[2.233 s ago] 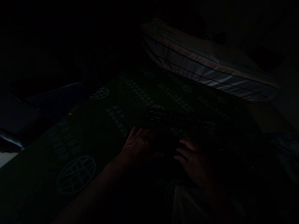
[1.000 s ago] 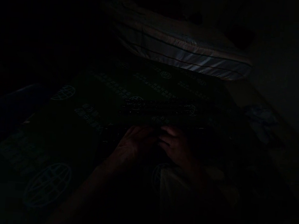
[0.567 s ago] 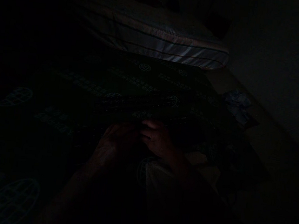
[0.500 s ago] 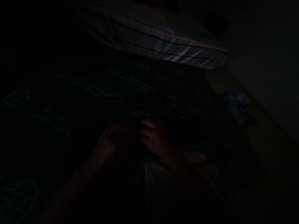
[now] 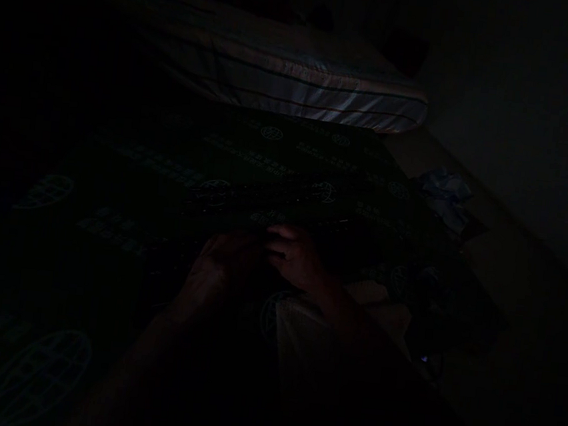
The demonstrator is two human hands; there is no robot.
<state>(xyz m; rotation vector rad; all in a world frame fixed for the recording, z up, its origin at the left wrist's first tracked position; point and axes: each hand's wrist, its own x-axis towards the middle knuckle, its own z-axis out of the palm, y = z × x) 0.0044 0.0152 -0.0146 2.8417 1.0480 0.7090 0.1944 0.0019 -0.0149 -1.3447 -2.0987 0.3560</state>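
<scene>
The scene is very dark. My left hand (image 5: 218,267) and my right hand (image 5: 297,258) are together at the middle of a dark green sheet (image 5: 130,185) printed with pale globe marks and text. The fingers of both hands curl toward each other and touch. A dark, speckled strip (image 5: 284,210) lies across the sheet just beyond my fingertips. Whether either hand holds anything is lost in the dark.
A pale, striped folded mattress or cushion (image 5: 301,84) lies at the far edge of the sheet. A crumpled pale cloth or paper (image 5: 441,195) sits at the right on a lighter floor. A plain wall rises at the right.
My hands have come together from a spread position 2.2 s ago. The view has swung so the cushion and sheet shifted left in the picture.
</scene>
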